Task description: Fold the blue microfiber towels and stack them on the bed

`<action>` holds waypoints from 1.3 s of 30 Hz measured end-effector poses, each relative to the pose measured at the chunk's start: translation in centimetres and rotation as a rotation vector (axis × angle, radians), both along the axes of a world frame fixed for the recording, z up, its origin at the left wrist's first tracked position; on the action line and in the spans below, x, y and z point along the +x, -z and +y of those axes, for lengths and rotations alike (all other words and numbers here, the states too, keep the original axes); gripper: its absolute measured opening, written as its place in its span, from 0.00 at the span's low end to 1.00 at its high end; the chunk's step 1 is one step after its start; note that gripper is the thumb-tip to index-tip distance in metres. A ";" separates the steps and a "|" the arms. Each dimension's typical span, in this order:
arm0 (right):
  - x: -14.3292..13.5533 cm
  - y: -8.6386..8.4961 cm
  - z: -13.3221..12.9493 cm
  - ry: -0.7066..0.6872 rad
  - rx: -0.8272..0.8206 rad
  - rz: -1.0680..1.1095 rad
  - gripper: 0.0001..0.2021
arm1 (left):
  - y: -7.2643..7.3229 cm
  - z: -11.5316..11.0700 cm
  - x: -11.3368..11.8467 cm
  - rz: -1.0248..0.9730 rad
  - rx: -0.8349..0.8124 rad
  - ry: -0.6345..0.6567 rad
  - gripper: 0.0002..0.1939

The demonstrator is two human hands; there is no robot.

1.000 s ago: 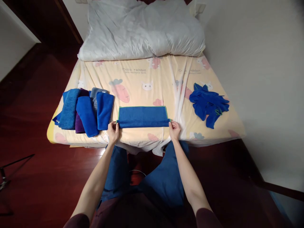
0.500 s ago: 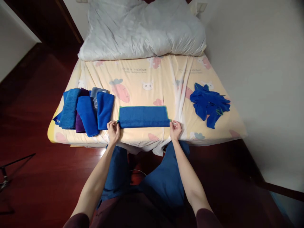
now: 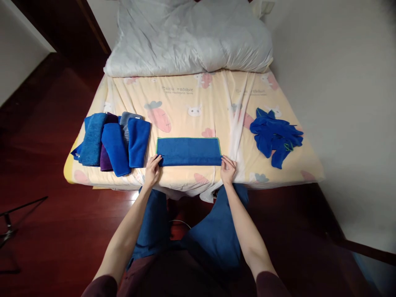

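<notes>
The left hand's (image 3: 152,170) grip pinches the lower-left corner of a flat, rectangular blue cloth with green edging (image 3: 189,149), and the right hand's (image 3: 228,169) grip pinches its lower-right corner. In the head view, the cloth lies wide and low across the middle of the frame, a strip along its near side folded over. It rests on a bed sheet, pale yellow and printed with pink carrots and white rabbits (image 3: 182,123). At centre left, near the left hand, lies an overlapping group of folded cloths in blue, purple and grey (image 3: 115,144). At centre right, well apart from the right hand, sits a crumpled heap of blue fabric with green trim (image 3: 274,134). A puffy pale-grey quilt (image 3: 188,37) fills the top centre. Glossy dark-red flooring (image 3: 37,165) shows at the left.
</notes>
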State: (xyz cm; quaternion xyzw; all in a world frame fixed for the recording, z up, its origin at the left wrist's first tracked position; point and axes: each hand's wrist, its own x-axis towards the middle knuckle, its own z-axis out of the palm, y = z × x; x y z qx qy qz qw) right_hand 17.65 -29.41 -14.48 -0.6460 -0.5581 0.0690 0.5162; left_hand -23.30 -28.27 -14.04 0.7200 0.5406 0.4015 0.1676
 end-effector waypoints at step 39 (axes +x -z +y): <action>0.4 -0.3 -0.2 -0.140 -0.114 -0.037 0.18 | -0.6 0.3 -0.1 -0.044 -0.018 -0.058 0.24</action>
